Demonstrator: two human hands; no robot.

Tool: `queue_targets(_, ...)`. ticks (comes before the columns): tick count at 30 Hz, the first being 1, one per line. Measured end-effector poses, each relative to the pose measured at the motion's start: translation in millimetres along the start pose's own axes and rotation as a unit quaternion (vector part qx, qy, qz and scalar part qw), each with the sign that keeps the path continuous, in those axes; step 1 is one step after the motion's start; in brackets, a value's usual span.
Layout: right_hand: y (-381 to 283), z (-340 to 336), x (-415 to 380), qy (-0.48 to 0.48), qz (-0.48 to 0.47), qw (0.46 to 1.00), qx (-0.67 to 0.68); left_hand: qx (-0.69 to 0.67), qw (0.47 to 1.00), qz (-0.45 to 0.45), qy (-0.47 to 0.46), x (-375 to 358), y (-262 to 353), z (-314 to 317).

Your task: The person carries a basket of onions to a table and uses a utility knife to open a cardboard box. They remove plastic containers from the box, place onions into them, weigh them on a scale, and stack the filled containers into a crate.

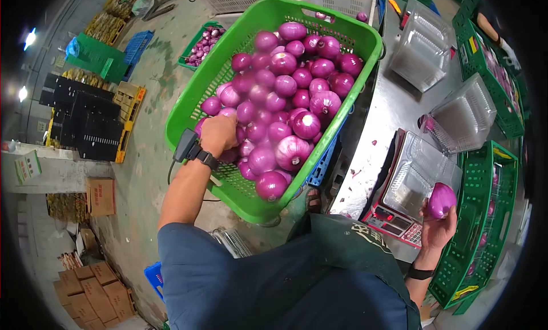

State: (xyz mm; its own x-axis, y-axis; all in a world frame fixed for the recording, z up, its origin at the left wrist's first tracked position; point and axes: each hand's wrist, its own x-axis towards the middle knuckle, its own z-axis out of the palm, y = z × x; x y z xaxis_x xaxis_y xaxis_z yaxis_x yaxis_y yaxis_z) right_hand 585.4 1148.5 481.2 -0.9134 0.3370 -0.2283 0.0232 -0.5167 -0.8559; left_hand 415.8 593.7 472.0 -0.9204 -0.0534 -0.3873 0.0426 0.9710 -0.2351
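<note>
Many purple onions [285, 85] fill a large green basket [185, 110]. My left hand [220, 133] reaches into the basket's left side among the onions; its fingertips are hidden, so its grip cannot be made out. In my right hand [438, 224] is one purple onion [442, 200], held above the right edge of a red scale [394, 221]. An open clear plastic box [419, 173] rests on the scale, beside my right hand.
Stacked clear boxes [421, 44] and another open box [465, 116] lie on the metal table [394, 110]. Green crates [465, 238] line the right. A small onion basket [200, 44] stands on the floor. Another person's arm [488, 28] shows at upper right.
</note>
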Motion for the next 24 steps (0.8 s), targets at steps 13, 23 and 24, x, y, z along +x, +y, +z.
queue_targets(13,-15,11,-1,-0.013,-0.027,0.999,-0.045,0.139,0.986,-0.033,0.089,19,3,66)
queue_targets(23,-17,-31,-3,0.009,-0.041,0.998,0.037,-0.827,0.545,0.133,-0.050,-60,-12,-61)
queue_targets(24,-16,-31,-3,-0.003,-0.053,0.998,0.017,-0.859,0.486,0.154,-0.037,-75,10,-78)
